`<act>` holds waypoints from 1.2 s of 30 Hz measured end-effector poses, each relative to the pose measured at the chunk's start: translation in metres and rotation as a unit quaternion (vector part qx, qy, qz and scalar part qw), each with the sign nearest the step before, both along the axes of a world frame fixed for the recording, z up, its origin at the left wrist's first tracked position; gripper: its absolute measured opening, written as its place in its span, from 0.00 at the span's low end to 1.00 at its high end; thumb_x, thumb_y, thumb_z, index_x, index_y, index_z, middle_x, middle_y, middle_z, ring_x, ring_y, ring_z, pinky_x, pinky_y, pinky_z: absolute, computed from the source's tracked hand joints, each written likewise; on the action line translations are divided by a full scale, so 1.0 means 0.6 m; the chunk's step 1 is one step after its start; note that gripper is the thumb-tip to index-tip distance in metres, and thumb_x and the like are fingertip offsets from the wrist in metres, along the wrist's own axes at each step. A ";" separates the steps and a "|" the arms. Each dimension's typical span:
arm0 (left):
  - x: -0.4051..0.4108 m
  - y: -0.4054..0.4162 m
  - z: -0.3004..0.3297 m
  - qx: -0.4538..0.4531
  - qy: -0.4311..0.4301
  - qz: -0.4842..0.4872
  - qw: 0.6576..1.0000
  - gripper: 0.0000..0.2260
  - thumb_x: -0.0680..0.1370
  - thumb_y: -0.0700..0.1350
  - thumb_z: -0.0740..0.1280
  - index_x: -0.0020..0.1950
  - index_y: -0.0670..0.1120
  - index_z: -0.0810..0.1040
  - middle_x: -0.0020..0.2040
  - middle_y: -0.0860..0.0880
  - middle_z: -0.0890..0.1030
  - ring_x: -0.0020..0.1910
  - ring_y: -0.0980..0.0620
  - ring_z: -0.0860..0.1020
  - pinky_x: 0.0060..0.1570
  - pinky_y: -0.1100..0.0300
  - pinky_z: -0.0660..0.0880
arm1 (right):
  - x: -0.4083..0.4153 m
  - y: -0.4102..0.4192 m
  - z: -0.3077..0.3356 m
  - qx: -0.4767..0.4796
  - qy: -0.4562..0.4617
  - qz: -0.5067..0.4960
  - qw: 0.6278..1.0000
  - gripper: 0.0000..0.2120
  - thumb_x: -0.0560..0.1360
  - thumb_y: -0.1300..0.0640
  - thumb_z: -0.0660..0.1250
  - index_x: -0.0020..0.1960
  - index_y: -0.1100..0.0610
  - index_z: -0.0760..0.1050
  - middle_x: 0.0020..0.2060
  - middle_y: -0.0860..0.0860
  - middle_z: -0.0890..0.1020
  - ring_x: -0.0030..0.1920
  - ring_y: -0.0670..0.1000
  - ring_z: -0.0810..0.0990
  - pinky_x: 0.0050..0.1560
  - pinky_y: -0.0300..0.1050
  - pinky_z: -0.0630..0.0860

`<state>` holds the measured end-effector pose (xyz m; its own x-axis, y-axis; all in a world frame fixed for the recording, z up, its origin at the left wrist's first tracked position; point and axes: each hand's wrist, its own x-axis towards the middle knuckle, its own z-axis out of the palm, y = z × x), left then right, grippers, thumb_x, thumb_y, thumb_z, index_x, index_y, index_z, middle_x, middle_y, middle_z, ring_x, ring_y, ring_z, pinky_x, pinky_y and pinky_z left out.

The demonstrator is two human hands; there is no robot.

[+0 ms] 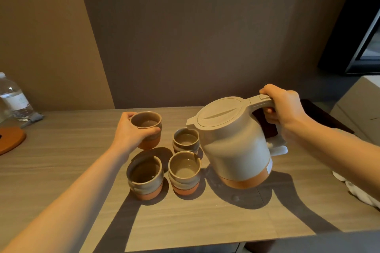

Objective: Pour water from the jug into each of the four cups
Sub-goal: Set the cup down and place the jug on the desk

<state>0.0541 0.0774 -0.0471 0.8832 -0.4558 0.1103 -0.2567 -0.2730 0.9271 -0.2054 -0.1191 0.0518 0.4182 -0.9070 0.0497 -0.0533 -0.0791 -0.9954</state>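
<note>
I had the right hand [281,109] wrapped round the handle of the jug [234,141], thumb on top, and the jug hung clear of the table [61,166], tilted a little with its spout toward the cups. The lid was down. Its shadow lay on the wood beneath it.

My left hand [131,131] gripped the far-left cup [147,129], fingers and thumb curled round its wall, and held it lifted off the table, left of the jug's spout. I could see liquid in the bottom of it.

The other three cups stood on the table. The far-right cup [186,140] sat just under the spout, right beside the jug's body. The near-right cup [184,171] stood just left of the jug's base, close to it but apart. The near-left cup [145,175] stood further left of the jug, next to the near-right one. Whether those three held water I could not tell.

Well left of the jug, at the table's edge, stood a bottle [14,98] and an orange mat [10,139]. A white cloth [357,189] lay to the jug's right, under my forearm.
</note>
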 end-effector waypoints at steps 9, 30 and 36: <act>0.029 -0.011 -0.054 0.114 0.045 -0.006 0.992 0.36 0.65 0.47 0.81 0.66 0.47 0.66 0.58 0.48 0.72 0.55 0.49 0.71 0.50 0.54 0.74 | 0.018 -0.006 -0.025 -0.006 0.006 0.004 1.000 0.14 0.73 0.52 0.64 0.31 0.58 0.74 0.20 0.47 0.73 0.28 0.46 0.71 0.38 0.43 0.70; -0.003 -0.022 -0.014 0.174 0.014 -0.046 0.984 0.47 0.69 0.51 0.78 0.79 0.50 0.51 0.78 0.43 0.61 0.74 0.39 0.63 0.67 0.44 0.67 | -0.012 -0.004 -0.031 0.009 -0.008 -0.003 1.000 0.15 0.74 0.52 0.64 0.32 0.58 0.73 0.17 0.45 0.71 0.25 0.45 0.68 0.32 0.40 0.66; -0.122 -0.047 0.038 0.021 -0.075 -0.081 0.994 0.34 0.76 0.58 0.69 0.77 0.57 0.56 0.78 0.54 0.61 0.76 0.50 0.61 0.70 0.49 0.61 | -0.031 -0.008 -0.035 0.023 -0.024 -0.012 0.999 0.15 0.74 0.52 0.64 0.32 0.59 0.73 0.17 0.45 0.71 0.19 0.43 0.68 0.32 0.41 0.66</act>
<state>-0.0193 0.0491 -0.0245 0.7725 -0.5984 0.2127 -0.4348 -0.2541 0.8639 -0.2239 -0.1237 0.0310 0.3940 -0.9187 0.0284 -0.0061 -0.0334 -0.9994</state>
